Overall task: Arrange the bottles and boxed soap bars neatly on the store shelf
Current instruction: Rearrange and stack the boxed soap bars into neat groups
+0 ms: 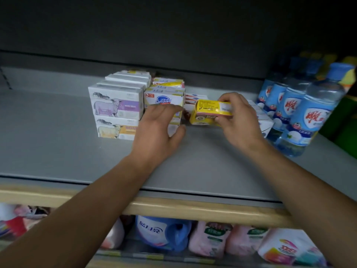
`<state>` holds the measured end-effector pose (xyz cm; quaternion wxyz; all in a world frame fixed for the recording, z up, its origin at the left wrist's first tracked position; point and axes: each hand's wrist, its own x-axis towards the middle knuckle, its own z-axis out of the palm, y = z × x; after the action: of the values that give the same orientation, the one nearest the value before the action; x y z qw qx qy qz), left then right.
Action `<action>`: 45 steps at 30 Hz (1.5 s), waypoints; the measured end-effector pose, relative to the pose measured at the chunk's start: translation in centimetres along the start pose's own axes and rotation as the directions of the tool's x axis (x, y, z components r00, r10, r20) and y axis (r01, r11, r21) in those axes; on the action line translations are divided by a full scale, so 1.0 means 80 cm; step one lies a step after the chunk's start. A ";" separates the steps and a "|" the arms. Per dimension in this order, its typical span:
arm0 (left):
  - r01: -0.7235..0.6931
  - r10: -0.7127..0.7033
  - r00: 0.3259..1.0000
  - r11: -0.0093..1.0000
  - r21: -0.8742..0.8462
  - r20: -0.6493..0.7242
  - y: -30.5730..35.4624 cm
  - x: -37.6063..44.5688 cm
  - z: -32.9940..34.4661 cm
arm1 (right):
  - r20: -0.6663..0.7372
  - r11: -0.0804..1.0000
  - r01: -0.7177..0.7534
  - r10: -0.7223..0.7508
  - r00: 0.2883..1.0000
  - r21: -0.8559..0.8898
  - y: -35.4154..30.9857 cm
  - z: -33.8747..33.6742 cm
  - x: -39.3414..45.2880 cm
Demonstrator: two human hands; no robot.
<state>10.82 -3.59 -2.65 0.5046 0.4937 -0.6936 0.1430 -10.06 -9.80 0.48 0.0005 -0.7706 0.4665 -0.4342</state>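
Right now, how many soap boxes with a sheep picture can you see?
2 show a sheep, both at the left stack's front: the purple sheep box on top, the yellow sheep box beneath it. White boxes behind may have sheep too, but their fronts are hidden.

I see my right hand (238, 120) gripping a yellow soap box (209, 113) above the grey shelf (58, 147). My left hand (160, 130) rests spread against the Safeguard stack (164, 99), just beside the sheep-print boxes (116, 111). Blue-labelled bottles (301, 113) stand right.
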 end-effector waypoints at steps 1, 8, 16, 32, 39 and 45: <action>-0.032 0.032 0.999 0.999 -0.024 0.008 0.006 -0.001 -0.002 | -0.017 0.999 0.036 -0.035 0.999 0.032 -0.007 -0.011 -0.012; 0.128 -0.030 0.961 0.928 -0.350 0.274 0.050 -0.011 -0.011 | 0.055 0.966 0.078 -0.094 0.994 0.245 -0.036 -0.051 -0.075; 0.814 -0.560 0.484 0.008 -0.580 0.672 0.105 -0.018 0.002 | 0.315 0.739 -0.237 0.035 0.948 0.631 -0.001 -0.067 -0.122; 0.853 -0.610 0.495 0.207 -0.478 0.619 0.113 -0.023 0.018 | 0.293 0.536 -0.478 0.396 0.870 0.695 0.011 -0.050 -0.129; 0.834 -0.548 0.506 0.112 -0.540 0.666 0.107 -0.027 0.012 | 0.345 0.429 -0.455 0.311 0.886 0.781 0.006 -0.056 -0.132; 0.793 -0.470 0.575 0.119 -0.598 0.669 0.107 -0.033 0.008 | 0.300 0.713 -0.363 0.220 0.928 0.600 0.005 -0.063 -0.135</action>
<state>3.36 1.43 -2.55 0.5683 0.4289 -0.4463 -0.5422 -15.75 -0.24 -3.74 0.3831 -0.6795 0.4016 -0.4799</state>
